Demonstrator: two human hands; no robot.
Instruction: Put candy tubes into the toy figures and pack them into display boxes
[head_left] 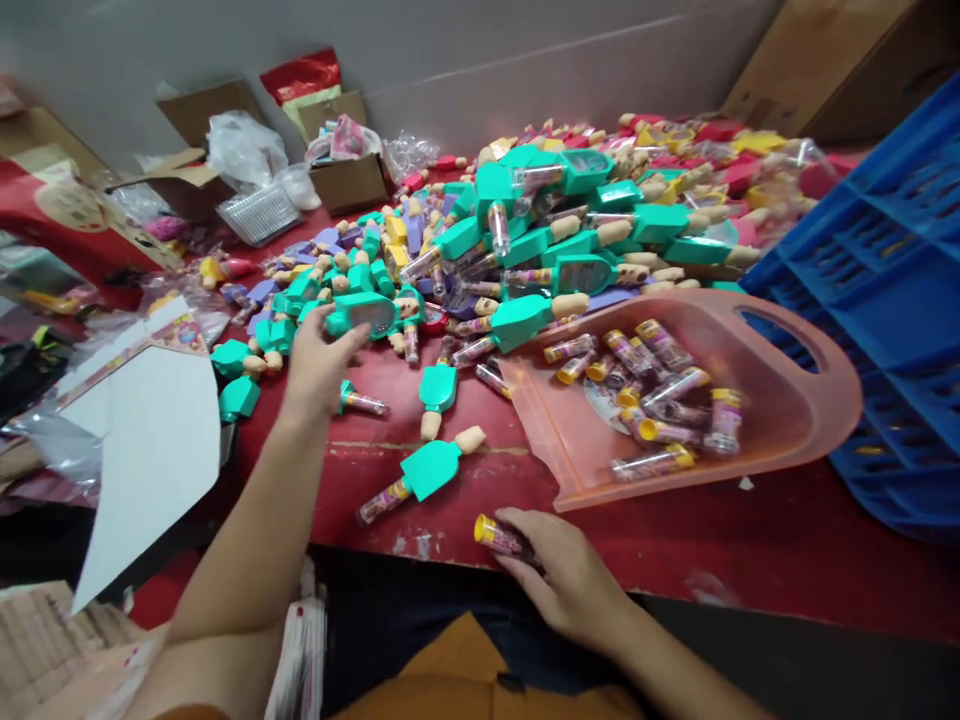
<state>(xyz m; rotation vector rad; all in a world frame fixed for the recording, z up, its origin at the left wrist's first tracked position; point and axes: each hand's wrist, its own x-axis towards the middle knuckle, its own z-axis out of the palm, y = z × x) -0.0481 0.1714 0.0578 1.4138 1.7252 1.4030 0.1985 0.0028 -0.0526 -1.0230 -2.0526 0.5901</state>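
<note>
My left hand (319,365) reaches out over the red table (450,480) and grips a teal toy piece (364,313) at the near edge of a big heap of teal, purple and yellow toy parts (525,230). At the table's front edge my right hand (559,570) is closed round a small clear tube with a yellow cap (495,533). An orange plastic scoop tray (787,420) to the right holds several more such tubes (660,395). A teal piece with a tube fitted in it (424,472) lies between my hands.
A blue plastic crate (885,260) stands at the right. Cardboard boxes (341,160) and plastic bags sit at the back left. A white card sheet (150,450) lies at the left edge, and more card boxes lean at the back right.
</note>
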